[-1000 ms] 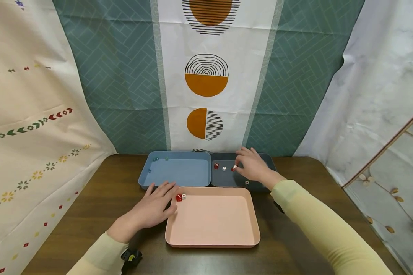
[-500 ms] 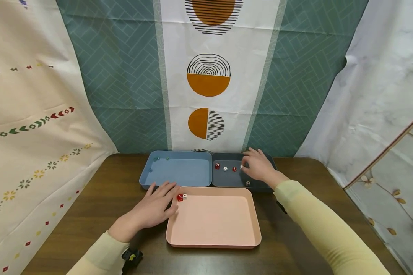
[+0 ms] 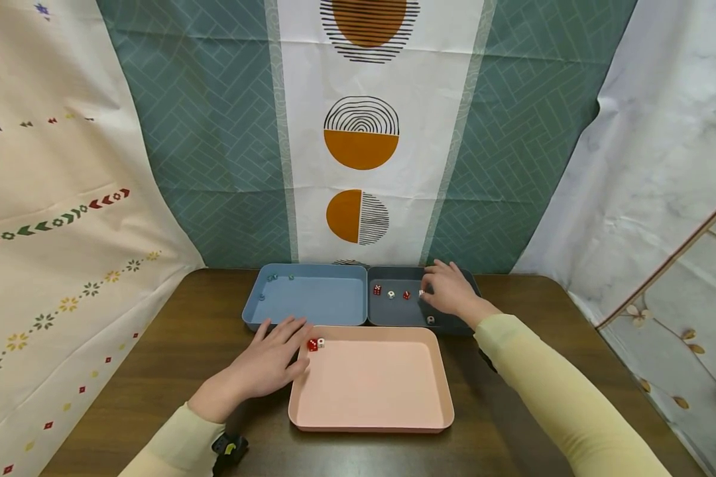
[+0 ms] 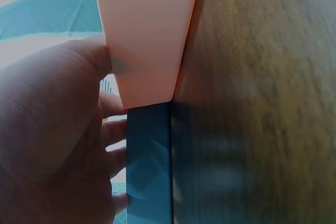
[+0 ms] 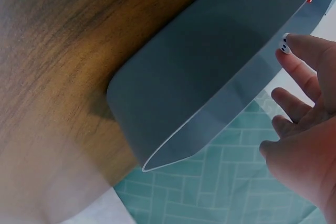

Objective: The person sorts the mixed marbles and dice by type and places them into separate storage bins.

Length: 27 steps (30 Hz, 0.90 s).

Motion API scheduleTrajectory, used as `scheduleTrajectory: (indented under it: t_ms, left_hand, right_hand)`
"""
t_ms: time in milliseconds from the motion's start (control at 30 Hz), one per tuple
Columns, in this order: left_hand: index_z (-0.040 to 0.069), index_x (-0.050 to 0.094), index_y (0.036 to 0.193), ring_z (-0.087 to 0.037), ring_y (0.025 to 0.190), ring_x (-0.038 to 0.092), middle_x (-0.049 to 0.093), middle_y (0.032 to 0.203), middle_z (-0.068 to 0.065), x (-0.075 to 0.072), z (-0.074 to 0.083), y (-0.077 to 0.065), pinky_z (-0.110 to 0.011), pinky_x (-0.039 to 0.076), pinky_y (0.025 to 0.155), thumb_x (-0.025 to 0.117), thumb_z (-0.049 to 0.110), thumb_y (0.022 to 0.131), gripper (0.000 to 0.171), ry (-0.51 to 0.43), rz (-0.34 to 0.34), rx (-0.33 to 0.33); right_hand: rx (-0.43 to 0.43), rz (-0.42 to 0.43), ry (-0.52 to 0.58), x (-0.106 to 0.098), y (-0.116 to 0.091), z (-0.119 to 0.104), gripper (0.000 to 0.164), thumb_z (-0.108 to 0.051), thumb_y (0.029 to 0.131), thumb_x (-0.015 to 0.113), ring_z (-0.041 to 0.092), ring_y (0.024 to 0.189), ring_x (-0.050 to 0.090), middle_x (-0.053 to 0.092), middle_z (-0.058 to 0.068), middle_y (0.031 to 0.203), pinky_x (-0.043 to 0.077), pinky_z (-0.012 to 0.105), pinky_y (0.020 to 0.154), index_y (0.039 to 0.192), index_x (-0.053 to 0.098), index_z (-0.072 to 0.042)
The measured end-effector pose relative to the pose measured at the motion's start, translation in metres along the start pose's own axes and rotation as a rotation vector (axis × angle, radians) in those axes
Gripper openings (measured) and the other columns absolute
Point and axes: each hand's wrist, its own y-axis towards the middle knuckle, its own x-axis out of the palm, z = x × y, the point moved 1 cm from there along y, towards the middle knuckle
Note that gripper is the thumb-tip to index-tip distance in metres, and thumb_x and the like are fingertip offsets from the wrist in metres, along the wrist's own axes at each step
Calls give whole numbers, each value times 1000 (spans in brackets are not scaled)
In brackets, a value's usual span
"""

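Between thumb and fingertip my right hand (image 3: 449,289) pinches a white die (image 5: 284,45) over the dark grey tray (image 3: 394,317). In that tray lie a red die (image 3: 377,290), a white die (image 3: 391,295), another red die (image 3: 407,295) and a further pale die (image 3: 431,320) near the front wall. My left hand (image 3: 262,366) rests at the far left corner of the pink tray (image 3: 370,391), its fingers extended and spread. A red die (image 3: 313,345) and a small white die (image 3: 321,342) lie in that corner, close to the left fingers.
Left of the dark grey tray stands a blue tray (image 3: 310,298) with several small green-blue dice near its left end. All three trays sit close together on the brown wooden table (image 3: 203,318). A patterned cloth (image 3: 227,165) hangs right behind them.
My right hand has shifted slightly right, carrying the white die away from beside the red one. The left hand stays at the pink tray's corner.
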Motion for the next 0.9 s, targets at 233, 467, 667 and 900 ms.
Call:
scheduleTrajectory:
  t_ms: [233, 467, 667, 900]
  left_hand:
    - [0, 46, 166, -50, 160, 34, 42, 170, -25, 1, 0, 0, -79, 14, 125, 65, 33, 112, 66, -13, 16, 21]
    - [3, 45, 168, -47, 161, 33, 42, 172, -23, -2, 0, 0, -78, 14, 126, 64, 33, 113, 66, 19, -3, 1]
    - [4, 45, 168, -46, 161, 33, 42, 172, -22, -2, 2, 0, -78, 15, 126, 63, 34, 113, 65, 25, -3, 4]
    - [2, 46, 167, -49, 160, 34, 43, 171, -24, 0, -1, 0, -79, 14, 125, 65, 32, 112, 66, -1, 22, 22]
  right_hand:
    - [-10, -3, 3, 2, -1, 0, 10, -21, 105, 78, 49, 161, 31, 54, 26, 161, 17, 67, 131, 108, 81, -12]
    - [7, -9, 23, 7, 0, 4, 10, -21, 104, 79, 50, 162, 28, 52, 27, 162, 15, 67, 132, 106, 81, -12]
    - [14, -20, 15, 7, 1, 5, 10, -23, 105, 78, 49, 163, 28, 51, 26, 163, 15, 66, 132, 107, 81, -13]
    - [14, 7, 9, 3, 4, 3, 19, -21, 104, 80, 47, 163, 28, 50, 26, 164, 14, 65, 133, 119, 80, -10]
